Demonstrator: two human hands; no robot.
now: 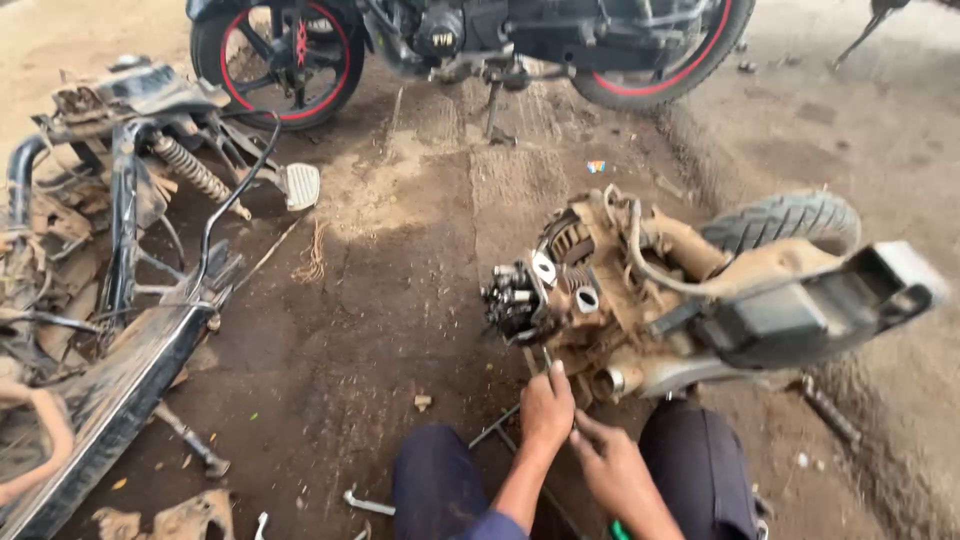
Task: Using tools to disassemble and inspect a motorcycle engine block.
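Reaching left hand (547, 408) toward muddy engine (590, 300), right hand (612, 467) beside.

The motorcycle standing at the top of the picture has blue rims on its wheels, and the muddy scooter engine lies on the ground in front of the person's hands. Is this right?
Not quite. In the head view the rims of the standing motorcycle are red, not blue. The rest holds: the muddy scooter engine lies on the ground just ahead of the left hand and right hand.
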